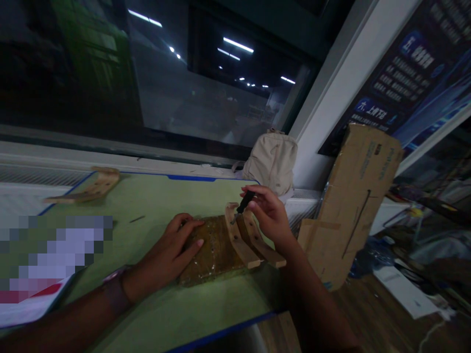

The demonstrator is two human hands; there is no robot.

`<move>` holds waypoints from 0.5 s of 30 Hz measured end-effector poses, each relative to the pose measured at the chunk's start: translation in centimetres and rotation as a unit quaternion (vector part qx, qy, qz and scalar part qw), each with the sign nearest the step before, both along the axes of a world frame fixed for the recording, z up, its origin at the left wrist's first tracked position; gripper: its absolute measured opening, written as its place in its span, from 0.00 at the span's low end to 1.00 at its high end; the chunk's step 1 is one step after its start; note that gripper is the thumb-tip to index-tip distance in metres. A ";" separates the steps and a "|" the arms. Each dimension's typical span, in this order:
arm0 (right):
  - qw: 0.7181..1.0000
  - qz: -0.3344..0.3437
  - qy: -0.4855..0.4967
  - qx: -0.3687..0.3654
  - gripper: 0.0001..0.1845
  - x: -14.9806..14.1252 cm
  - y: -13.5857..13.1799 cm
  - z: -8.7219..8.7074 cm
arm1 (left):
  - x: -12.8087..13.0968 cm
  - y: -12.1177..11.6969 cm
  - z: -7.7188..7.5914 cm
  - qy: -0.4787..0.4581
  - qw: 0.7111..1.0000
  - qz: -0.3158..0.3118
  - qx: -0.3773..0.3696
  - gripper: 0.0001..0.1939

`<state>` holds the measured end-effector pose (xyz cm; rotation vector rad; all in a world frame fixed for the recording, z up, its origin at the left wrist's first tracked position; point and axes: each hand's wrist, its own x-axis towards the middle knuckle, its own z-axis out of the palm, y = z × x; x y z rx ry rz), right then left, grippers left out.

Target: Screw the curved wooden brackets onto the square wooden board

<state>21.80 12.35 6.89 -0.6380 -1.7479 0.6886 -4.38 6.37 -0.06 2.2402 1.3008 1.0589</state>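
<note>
My left hand [180,245] lies on a brown, tape-wrapped block [211,247], fingers apart and pressing on its top. In my right hand [268,213] is a screwdriver [246,202] with a black handle, held tilted between thumb and fingers. Its metal tip points down at a curved wooden piece [239,245] with dark holes; whether it sits in a hole I cannot tell. Beside that piece, to the right, a second curved wooden piece [259,240] with holes rests on or against the block's right end.
A third curved wooden piece [97,186] is at the green table's [154,191] far left corner. A thin dark rod [137,219] lies left of centre. Behind the table stands a beige backpack [274,159]; cardboard [353,206] leans at the right. The left foreground is pixelated.
</note>
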 end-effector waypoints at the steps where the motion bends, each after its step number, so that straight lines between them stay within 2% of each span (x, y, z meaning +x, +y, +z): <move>1: 1.000 0.018 0.012 -0.012 0.13 -0.1 -0.1 0.1 | 0.0 0.0 0.0 0.000 1.000 0.000 0.000 0.18; 3: 0.999 0.018 0.040 -0.025 0.12 -0.4 -0.2 0.0 | 0.0 0.1 -0.2 -0.003 1.000 0.000 0.000 0.18; 6: 0.996 -0.043 0.072 -0.016 0.12 -0.6 -0.1 -0.2 | 0.0 0.1 -0.3 -0.008 1.000 -0.002 -0.002 0.19; 10: 0.993 -0.099 0.055 0.017 0.16 -0.3 0.3 -0.5 | 0.0 0.0 -0.1 -0.006 1.000 -0.004 -0.002 0.19; 12: 0.995 -0.087 0.039 0.022 0.15 -0.2 0.3 -0.4 | 0.0 0.0 0.0 -0.006 1.000 -0.004 -0.003 0.18; 15: 0.999 -0.011 0.045 -0.001 0.14 -0.3 0.1 -0.1 | 0.0 0.0 -0.1 -0.005 1.000 -0.009 -0.002 0.18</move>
